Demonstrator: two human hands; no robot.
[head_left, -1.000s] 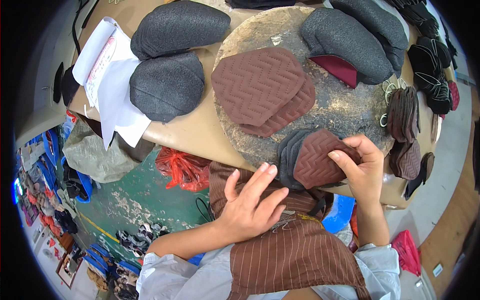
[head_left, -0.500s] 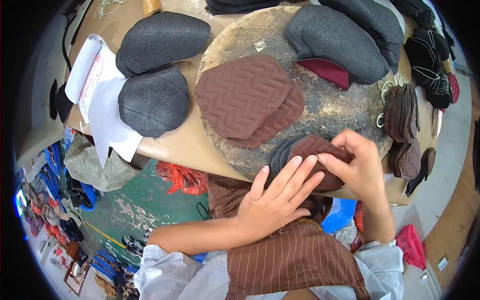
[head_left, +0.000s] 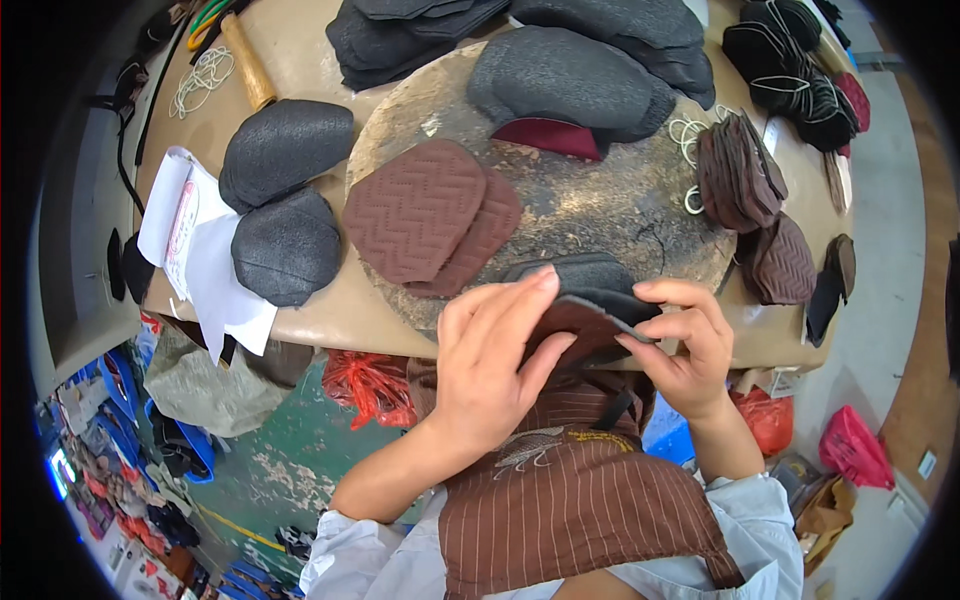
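Both my hands grip a brown padded fabric piece (head_left: 583, 328) with a dark edge, tilted up at the near rim of the round wooden block (head_left: 620, 215). My left hand (head_left: 480, 365) is closed on its left side, thumb toward me and fingers behind. My right hand (head_left: 692, 345) pinches its right edge between thumb and fingers. Just behind it, dark grey pieces (head_left: 580, 268) lie on the block, partly hidden by the held piece. To the left, brown quilted pieces (head_left: 415, 210) with a zigzag stitch lie overlapped on the block.
Dark grey textured stacks (head_left: 560, 80) lie at the block's far side, a maroon piece (head_left: 550, 137) under them. More grey stacks (head_left: 287, 245) and white papers (head_left: 215, 260) lie at left. Tied brown bundles (head_left: 738, 175) sit at right. A wooden handle (head_left: 248, 62) lies far left.
The piece that lay under my fingers at the block's near edge is now lifted and tilted. My left hand has turned from lying flat to gripping. The view has shifted.
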